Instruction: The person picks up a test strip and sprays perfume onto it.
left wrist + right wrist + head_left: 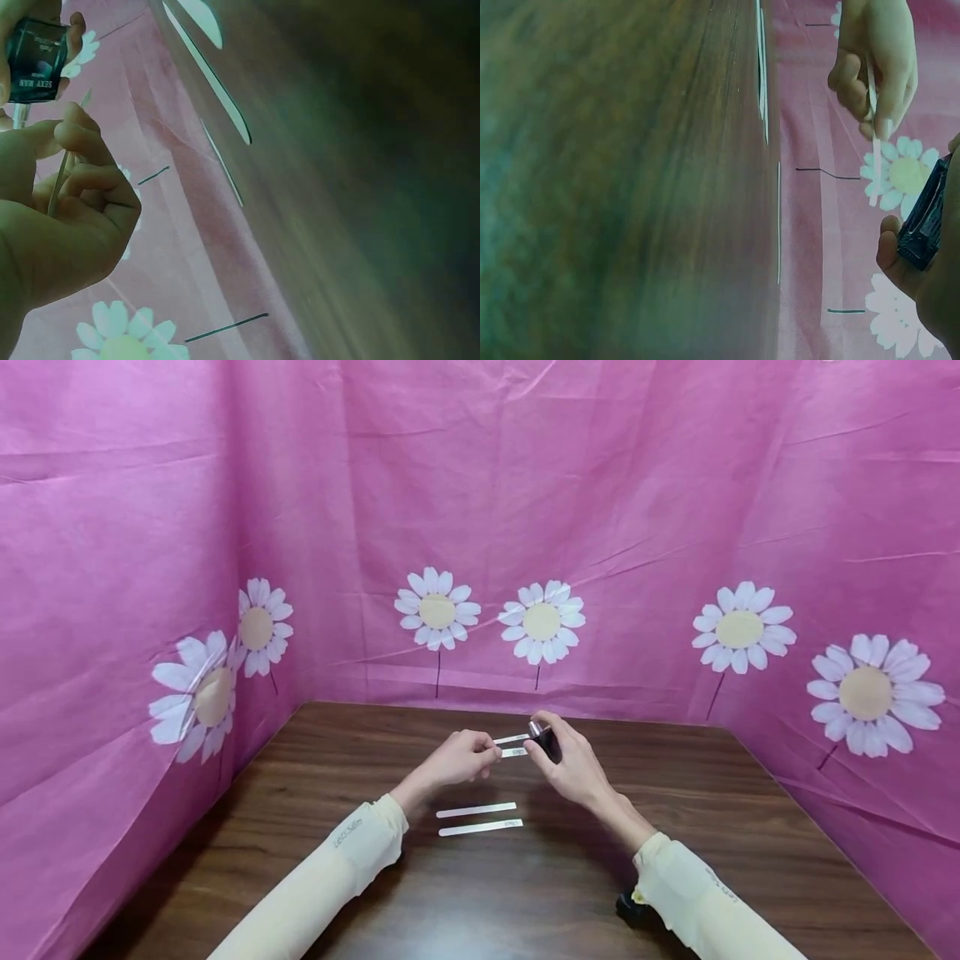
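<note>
My left hand (463, 757) pinches a white paper test strip (514, 752) between thumb and fingers, its printed end pointing toward the bottle. A dark perfume bottle (36, 64) with a silver spray nozzle (535, 728) is gripped in my right hand (573, 764), the nozzle side facing the strip. In the right wrist view the strip (876, 169) stands out past the left fingertips, apart from the bottle (924, 221). Another white strip (512, 739) lies on the table just behind the held one, partly hidden by the left hand.
Two more white strips (480, 828) lie side by side on the brown wooden table (360, 877), nearer than the hands. A small black object (628, 906) shows by the right sleeve, partly covered. Pink cloth (480, 485) with daisies walls the back and sides.
</note>
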`<move>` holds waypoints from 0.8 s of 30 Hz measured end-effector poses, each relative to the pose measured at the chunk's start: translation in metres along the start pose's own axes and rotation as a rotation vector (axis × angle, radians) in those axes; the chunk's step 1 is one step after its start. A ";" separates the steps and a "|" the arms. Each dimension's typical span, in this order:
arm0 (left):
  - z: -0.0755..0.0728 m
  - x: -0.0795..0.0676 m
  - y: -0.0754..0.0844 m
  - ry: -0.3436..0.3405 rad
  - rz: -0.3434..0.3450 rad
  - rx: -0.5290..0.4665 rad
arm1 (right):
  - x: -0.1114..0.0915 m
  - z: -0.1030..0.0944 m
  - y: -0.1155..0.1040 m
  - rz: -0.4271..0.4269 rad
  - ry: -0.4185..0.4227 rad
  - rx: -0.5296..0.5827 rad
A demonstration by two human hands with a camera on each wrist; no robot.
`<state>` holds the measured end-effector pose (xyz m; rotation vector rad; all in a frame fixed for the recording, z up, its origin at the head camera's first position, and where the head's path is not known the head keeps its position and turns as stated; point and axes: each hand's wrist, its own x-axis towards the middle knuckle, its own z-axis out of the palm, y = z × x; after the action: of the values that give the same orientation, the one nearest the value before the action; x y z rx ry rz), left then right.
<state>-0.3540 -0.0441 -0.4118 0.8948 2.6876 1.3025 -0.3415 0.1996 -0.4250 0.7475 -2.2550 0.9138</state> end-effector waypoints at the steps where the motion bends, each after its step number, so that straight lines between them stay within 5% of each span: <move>1: 0.001 0.003 -0.001 -0.010 -0.002 0.005 | -0.001 -0.001 0.001 0.002 0.002 -0.003; 11: -0.001 0.037 -0.012 -0.044 -0.099 0.253 | -0.002 -0.005 0.003 0.038 0.004 0.035; 24: 0.006 0.075 -0.025 -0.168 -0.138 0.365 | 0.000 -0.014 0.007 0.038 -0.018 0.015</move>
<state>-0.4273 -0.0139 -0.4176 0.7823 2.8360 0.6879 -0.3423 0.2138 -0.4196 0.7242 -2.2877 0.9468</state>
